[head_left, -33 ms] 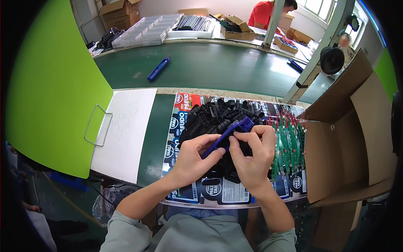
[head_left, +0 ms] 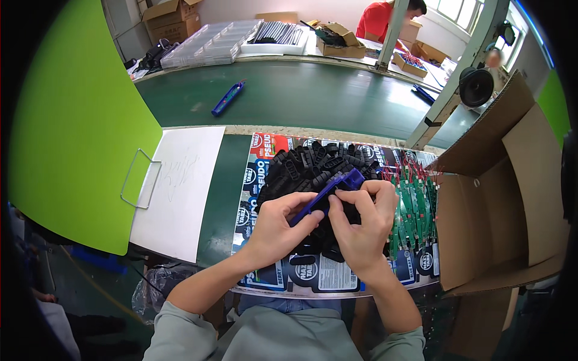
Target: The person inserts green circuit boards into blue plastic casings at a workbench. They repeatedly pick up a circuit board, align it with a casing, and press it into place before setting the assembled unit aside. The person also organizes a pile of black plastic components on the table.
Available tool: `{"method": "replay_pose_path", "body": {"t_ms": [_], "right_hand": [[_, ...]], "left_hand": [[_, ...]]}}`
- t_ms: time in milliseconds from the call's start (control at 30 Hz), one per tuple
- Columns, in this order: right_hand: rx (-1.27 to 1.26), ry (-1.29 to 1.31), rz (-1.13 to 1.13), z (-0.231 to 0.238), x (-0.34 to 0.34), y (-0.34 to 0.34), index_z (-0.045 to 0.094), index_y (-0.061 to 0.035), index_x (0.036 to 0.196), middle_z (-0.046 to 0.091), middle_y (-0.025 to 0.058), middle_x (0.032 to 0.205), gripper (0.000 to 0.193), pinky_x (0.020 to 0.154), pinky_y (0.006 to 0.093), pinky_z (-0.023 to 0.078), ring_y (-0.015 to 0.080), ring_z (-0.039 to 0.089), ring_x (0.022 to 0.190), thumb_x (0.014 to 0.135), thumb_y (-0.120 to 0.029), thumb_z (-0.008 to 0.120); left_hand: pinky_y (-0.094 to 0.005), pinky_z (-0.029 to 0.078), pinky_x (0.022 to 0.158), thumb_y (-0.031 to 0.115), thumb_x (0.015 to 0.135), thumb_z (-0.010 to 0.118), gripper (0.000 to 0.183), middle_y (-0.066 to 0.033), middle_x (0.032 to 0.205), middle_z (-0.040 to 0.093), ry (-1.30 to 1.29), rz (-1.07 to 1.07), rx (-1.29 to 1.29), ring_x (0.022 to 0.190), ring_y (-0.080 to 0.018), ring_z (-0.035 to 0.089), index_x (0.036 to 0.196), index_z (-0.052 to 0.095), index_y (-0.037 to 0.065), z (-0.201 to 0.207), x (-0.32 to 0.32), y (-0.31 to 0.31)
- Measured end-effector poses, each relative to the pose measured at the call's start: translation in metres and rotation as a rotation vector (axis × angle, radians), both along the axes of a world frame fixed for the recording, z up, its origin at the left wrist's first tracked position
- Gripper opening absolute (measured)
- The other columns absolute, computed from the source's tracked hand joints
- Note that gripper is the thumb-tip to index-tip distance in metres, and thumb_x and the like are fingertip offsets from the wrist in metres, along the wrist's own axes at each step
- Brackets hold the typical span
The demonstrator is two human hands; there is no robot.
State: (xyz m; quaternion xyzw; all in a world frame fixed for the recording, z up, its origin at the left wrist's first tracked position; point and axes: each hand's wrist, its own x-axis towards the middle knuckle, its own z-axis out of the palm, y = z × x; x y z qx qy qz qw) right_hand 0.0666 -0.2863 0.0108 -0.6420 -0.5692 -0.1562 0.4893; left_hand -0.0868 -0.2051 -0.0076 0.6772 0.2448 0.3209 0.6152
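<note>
My left hand (head_left: pixel 282 225) is closed around the lower end of a long blue plastic casing (head_left: pixel 347 180), thumb on the near side. The casing is held tilted, its upper end pointing away to the right. My right hand (head_left: pixel 364 225) pinches thumb and forefinger together at the casing's open side; whatever lies between those fingertips is too small and hidden to tell. Beneath and behind both hands spreads a heap of black ribbed plastic parts (head_left: pixel 307 162). To the right of my right hand lie several narrow green circuit boards (head_left: pixel 415 207) with red wires.
A printed sheet (head_left: pixel 337 280) covers the work surface. An open cardboard box (head_left: pixel 481 210) stands right; a green panel (head_left: pixel 72 120) and white paper (head_left: pixel 180 180) are left. Beyond, a green belt (head_left: pixel 289 84) carries a blue casing with a board (head_left: pixel 229 98). A person in red (head_left: pixel 374 24) works behind.
</note>
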Motion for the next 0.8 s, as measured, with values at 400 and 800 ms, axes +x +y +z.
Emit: {"method": "replay_pose_path", "body": {"t_ms": [400, 800], "right_hand": [[-0.107, 0.358, 0.118, -0.002, 0.01, -0.006, 0.059, -0.0051, 0.118, 0.052, 0.0077, 0.095, 0.055, 0.077, 0.0344, 0.046, 0.0199, 0.053, 0.085, 0.071, -0.008, 0.086], [-0.41, 0.011, -0.376, -0.014, 0.145, -0.06, 0.07, -0.0007, 0.11, 0.068, 0.0156, 0.097, 0.025, 0.079, 0.0436, 0.052, 0.0323, 0.067, 0.09, 0.09, -0.015, 0.074]], "left_hand": [[-0.0363, 0.053, 0.064, -0.006, 0.083, 0.074, 0.034, -0.0165, 0.09, 0.07, 0.066, 0.151, 0.772, 0.073, -0.0304, 0.069, 0.116, 0.07, -0.001, 0.0, -0.008, 0.0], [-0.0226, 0.056, 0.06, 0.0, 0.1, 0.062, 0.027, -0.0043, 0.095, 0.062, 0.028, 0.007, 0.069, 0.073, -0.0107, 0.067, 0.127, 0.063, -0.005, -0.009, -0.015, 0.004]]}}
